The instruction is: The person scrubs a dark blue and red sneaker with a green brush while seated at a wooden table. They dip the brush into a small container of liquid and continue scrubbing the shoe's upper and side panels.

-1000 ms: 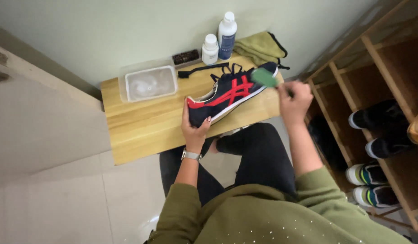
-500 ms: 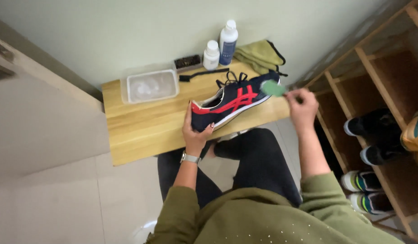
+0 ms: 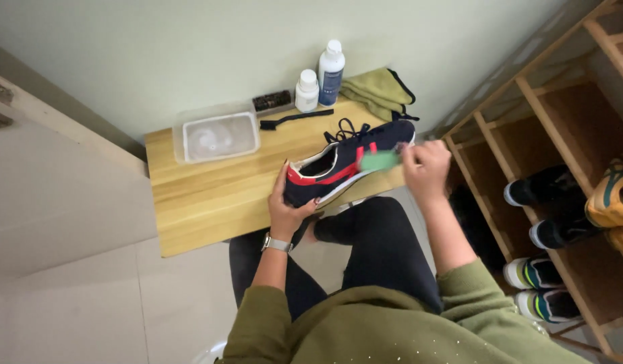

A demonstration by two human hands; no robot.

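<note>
Left hand point(image 3: 289, 210), a watch at its wrist, is closed around the heel of the dark navy lace-up sneaker with red stripes and a white sole point(image 3: 344, 164), thumb on one side and fingers wrapped under the other. Right hand point(image 3: 426, 170) is closed on a small green brush or pad point(image 3: 379, 160) and presses it against the side of the shoe near mid-length.

Position of the shoe: held on its side at the front edge of the light wooden desk point(image 3: 210, 202), toe toward the far right corner, heel overhanging the edge above the person's knees. Whether the sole rests on the wood cannot be told.

Edges and room: bare wood lies open to the left of the shoe, across the near left portion of the top. Along the back edge, against the pale wall, stand a clear rectangular plastic tub point(image 3: 217, 133), a dark bristle brush point(image 3: 272, 102), a small white bottle point(image 3: 307, 90) and a taller white bottle with a blue label point(image 3: 330, 73). A thin black-handled brush point(image 3: 295, 118) lies just in front of the bottles. A folded olive-green cloth point(image 3: 377, 92) fills the far right corner, just beyond the toe. An open wooden shoe rack point(image 3: 561, 145) holding several pairs stands close on the right, leaving a narrow gap beside the right hand.
</note>
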